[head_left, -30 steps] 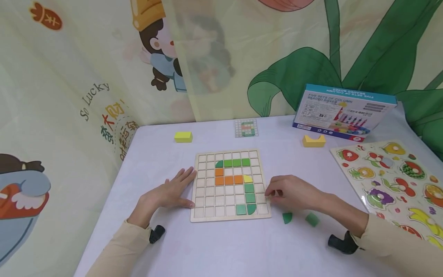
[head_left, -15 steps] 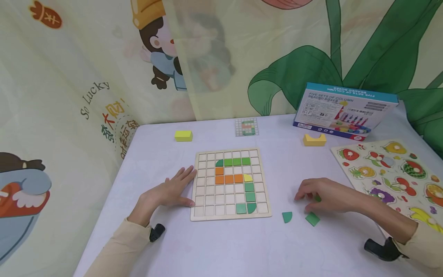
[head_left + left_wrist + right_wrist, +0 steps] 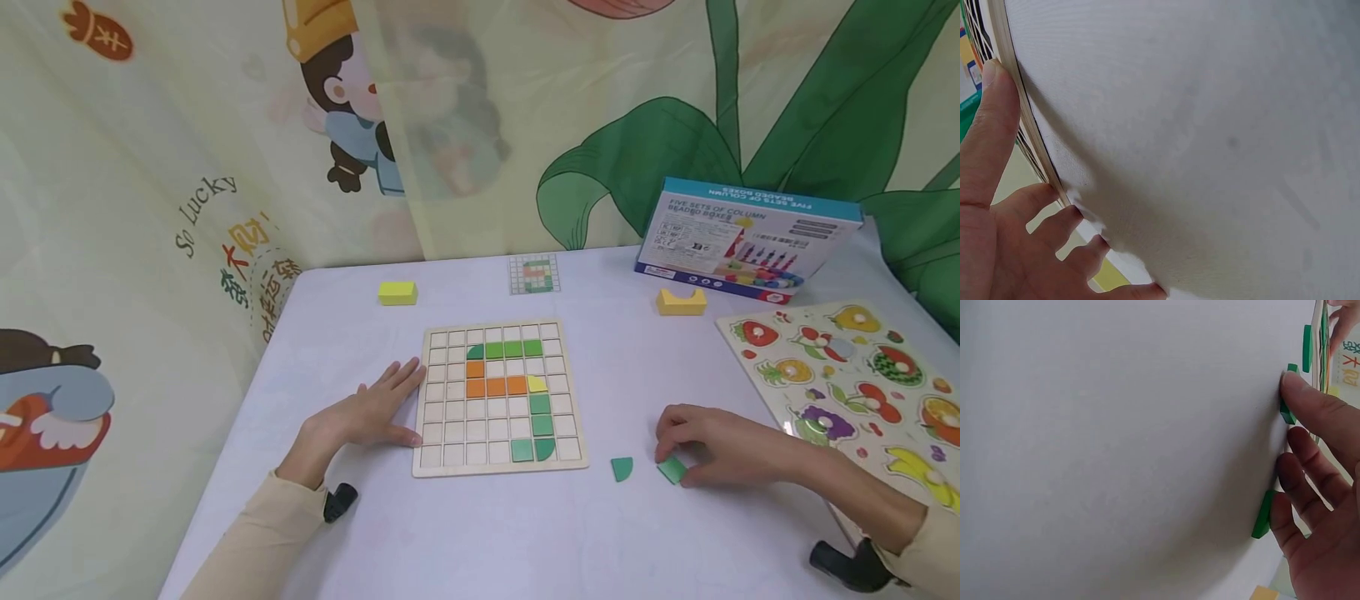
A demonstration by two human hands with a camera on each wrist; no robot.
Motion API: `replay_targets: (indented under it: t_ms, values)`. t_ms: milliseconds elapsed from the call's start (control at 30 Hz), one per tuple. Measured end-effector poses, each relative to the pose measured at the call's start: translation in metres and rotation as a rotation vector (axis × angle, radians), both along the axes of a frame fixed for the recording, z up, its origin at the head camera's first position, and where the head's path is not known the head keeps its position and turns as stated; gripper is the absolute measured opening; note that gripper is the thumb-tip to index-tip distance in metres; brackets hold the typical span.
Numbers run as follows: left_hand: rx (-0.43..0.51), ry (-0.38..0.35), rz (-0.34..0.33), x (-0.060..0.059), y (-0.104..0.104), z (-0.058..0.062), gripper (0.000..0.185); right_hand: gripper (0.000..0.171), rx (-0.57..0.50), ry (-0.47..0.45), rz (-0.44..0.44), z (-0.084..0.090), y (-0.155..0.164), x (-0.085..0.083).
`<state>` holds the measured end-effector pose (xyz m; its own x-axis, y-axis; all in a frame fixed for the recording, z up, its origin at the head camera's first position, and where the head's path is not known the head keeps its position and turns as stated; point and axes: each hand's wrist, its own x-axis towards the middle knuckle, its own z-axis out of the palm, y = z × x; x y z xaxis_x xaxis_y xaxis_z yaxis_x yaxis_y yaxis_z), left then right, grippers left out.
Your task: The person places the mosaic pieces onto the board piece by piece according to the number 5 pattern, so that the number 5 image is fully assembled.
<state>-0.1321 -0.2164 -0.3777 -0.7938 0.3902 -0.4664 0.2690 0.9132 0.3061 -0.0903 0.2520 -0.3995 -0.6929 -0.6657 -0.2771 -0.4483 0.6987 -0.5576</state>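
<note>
A wooden grid board point(image 3: 495, 473) lies on the white table with green, orange and yellow tiles set in several of its cells. My left hand point(image 3: 367, 412) rests beside it, spread fingers and thumb touching its left edge. Right of the board, my right hand point(image 3: 723, 446) pinches a green square tile point(image 3: 671, 470) between thumb and fingers, and the tile looks slightly tilted. A green quarter-round tile point(image 3: 622, 469) lies between that hand and the board. In the right wrist view another green tile point(image 3: 1264, 515) stands by the little finger; the hand hides it in the head view.
Behind the board lie a small pattern card point(image 3: 534, 274), a yellow-green block point(image 3: 397, 293) and a yellow arched block point(image 3: 681, 302). A printed box point(image 3: 742, 237) stands at the back right. A fruit puzzle board point(image 3: 847, 375) lies near the right forearm.
My right hand has left the board's right edge, moved right over the loose green tiles, and taken hold of the square one. My left hand has stayed in place.
</note>
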Motion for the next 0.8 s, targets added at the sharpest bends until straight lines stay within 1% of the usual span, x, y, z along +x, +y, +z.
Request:
replay_targets:
  t_ms: [100,167,267,400,500,567,667,800]
  values:
    - [0.003,-0.004,0.008,0.0,0.0,-0.001,0.102,0.024,-0.01,0.037,-0.013,-0.002,-0.003,-0.002]
    - [0.006,-0.009,0.014,0.0,0.0,-0.002,0.102,0.023,-0.014,0.066,-0.043,-0.003,-0.007,-0.004]
    - [0.009,-0.013,0.018,0.0,0.0,-0.003,0.102,0.023,-0.05,0.121,-0.098,-0.002,-0.016,-0.009]
    - [0.013,-0.01,0.019,0.0,-0.001,-0.003,0.102,0.023,-0.136,0.172,-0.174,0.007,-0.035,-0.018]
    - [0.016,-0.005,0.018,0.001,-0.001,-0.004,0.102,0.024,-0.166,0.174,-0.201,0.018,-0.053,-0.026]
    - [0.016,0.0,0.014,0.001,-0.001,-0.004,0.102,0.025,-0.172,0.171,-0.196,0.025,-0.066,-0.03]
    - [0.016,0.006,0.01,0.0,-0.001,-0.004,0.102,0.026,-0.192,0.16,-0.163,0.031,-0.087,-0.034]
    - [0.014,0.004,0.011,0.0,-0.001,-0.004,0.102,0.026,-0.236,0.174,-0.088,0.03,-0.117,-0.033]
